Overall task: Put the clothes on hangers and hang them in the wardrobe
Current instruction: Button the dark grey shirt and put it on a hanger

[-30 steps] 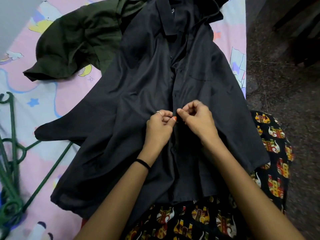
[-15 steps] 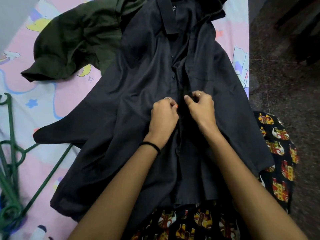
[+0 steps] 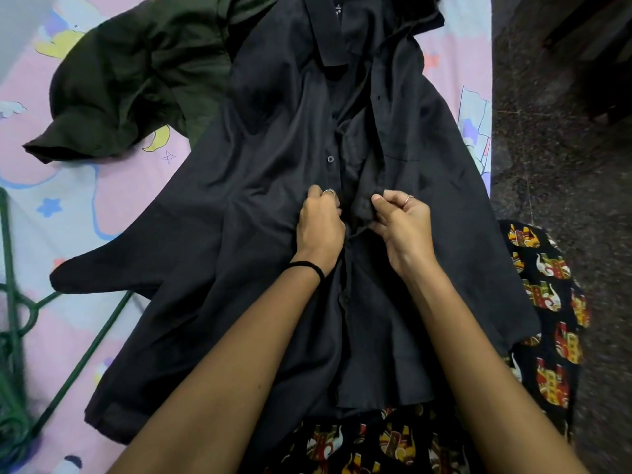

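Black, thin, slightly glossy cloth fills the head view: a collared black shirt (image 3: pixel 273 186) lies front-up on a pastel cartoon-print bedsheet (image 3: pixel 68 213), its hem reaching the person's lap. Both hands meet at the button placket, about halfway down the shirt. The left hand (image 3: pixel 319 227), a dark band at its wrist, has its fingers curled around the left edge of the placket. The right hand (image 3: pixel 402 227) pinches the opposite edge between thumb and bent fingers. Just beyond the left fingertips sits one dark button (image 3: pixel 330 159), unfastened, with the front gaping open above it. Below the hands the placket lies closed.

The fabric looks light, limp and a little slippery, so it would likely slide off a hanger unless buttoned; the collar and shoulders seem the surest places to take hold.

Far beyond the left knuckles, a crumpled dark green garment (image 3: pixel 136 77) lies partly under the shirt. Well off to the left of that hand, green hangers (image 3: pixel 13 302) are tangled at the frame's edge, too blurred and cropped to count. Whatever button the fingers are working is hidden between them. No wardrobe is in sight.
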The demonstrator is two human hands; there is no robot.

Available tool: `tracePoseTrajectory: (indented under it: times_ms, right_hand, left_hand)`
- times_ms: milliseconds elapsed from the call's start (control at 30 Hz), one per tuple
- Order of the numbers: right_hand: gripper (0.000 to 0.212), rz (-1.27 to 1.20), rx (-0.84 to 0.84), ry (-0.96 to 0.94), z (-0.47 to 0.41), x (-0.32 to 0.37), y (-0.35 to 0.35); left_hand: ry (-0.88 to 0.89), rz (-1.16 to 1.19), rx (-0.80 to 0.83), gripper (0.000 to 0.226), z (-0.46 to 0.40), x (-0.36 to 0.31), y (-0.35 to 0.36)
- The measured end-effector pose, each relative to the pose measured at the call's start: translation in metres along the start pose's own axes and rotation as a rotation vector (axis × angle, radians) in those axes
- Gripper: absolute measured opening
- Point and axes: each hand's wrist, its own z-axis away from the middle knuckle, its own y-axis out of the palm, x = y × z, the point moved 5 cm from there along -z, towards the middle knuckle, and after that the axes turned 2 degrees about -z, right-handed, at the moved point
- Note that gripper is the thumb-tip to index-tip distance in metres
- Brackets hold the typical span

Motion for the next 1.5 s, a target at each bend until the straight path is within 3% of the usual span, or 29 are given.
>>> tracePoseTrajectory:
  times_ms: [200, 400, 600, 833, 1500]
  right_hand:
    - [0.002, 0.034, 0.004, 0.025, -0.002, 0.000, -0.002]
    - [0.012, 0.134, -0.024, 0.001, -0.001, 0.007, -0.001]
    - [0.018, 0.343, -0.058, -0.113, 0.000, 0.024, 0.006]
    - [0.008, 0.576, -0.057, -0.273, 0.014, 0.049, 0.031]
    - [0.010, 0.449, -0.036, -0.226, 0.022, 0.043, 0.029]
  left_hand:
    - [0.032, -0.046, 0.023, 0.021, 0.002, -0.003, 0.000]
    - [-0.027, -0.050, 0.060, 0.020, -0.002, -0.005, -0.002]
    - [-0.154, 0.189, -0.037, 0.018, -0.003, -0.002, -0.022]
    - [-0.126, 0.372, -0.071, 0.009, 0.001, -0.012, -0.046]
    - [-0.162, 0.629, -0.085, 0.008, 0.002, -0.011, -0.051]
